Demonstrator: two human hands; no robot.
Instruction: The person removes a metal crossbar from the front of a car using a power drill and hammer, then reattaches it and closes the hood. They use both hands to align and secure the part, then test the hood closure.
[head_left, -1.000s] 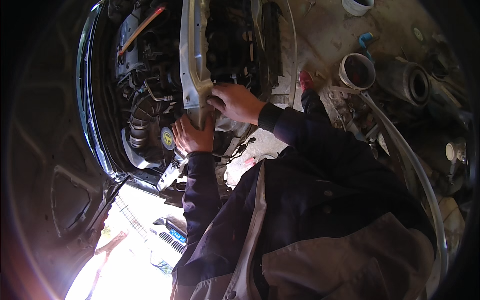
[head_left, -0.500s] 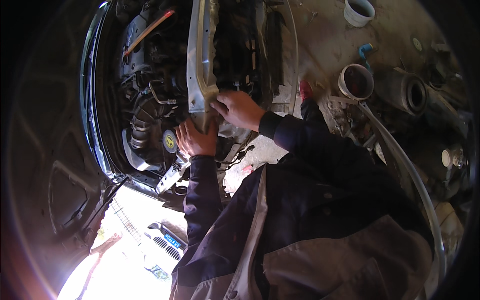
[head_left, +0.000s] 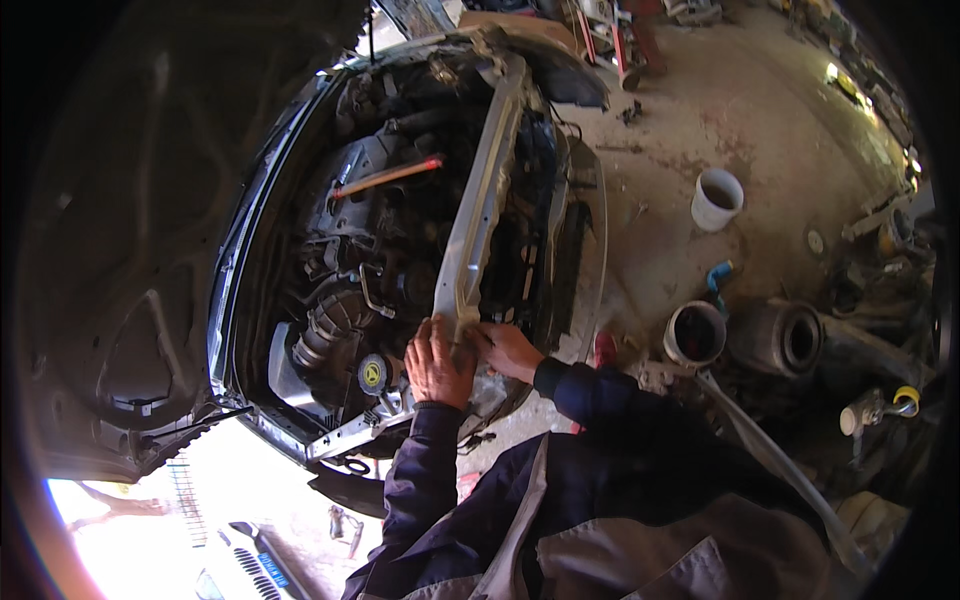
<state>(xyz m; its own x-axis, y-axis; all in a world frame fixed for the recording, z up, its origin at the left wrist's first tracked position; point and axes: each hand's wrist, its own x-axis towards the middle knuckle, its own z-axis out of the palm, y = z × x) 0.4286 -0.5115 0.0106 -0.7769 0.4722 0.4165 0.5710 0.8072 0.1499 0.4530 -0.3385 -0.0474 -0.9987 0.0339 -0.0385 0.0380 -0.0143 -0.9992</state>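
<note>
From its near end, the metal crossbar runs toward one o'clock; bare floor opens at two, past the front edge of the car. Our left hand lies over that end and our right hand touches it; in this dim view we cannot tell how tightly either grips. We count two white buckets, at two and three. Since earlier, our view has swung, revealing the crossbar's far end.

Crossbar dull metal; sleeve matt cloth.

Seemingly a garage (car with raised hood).
</note>
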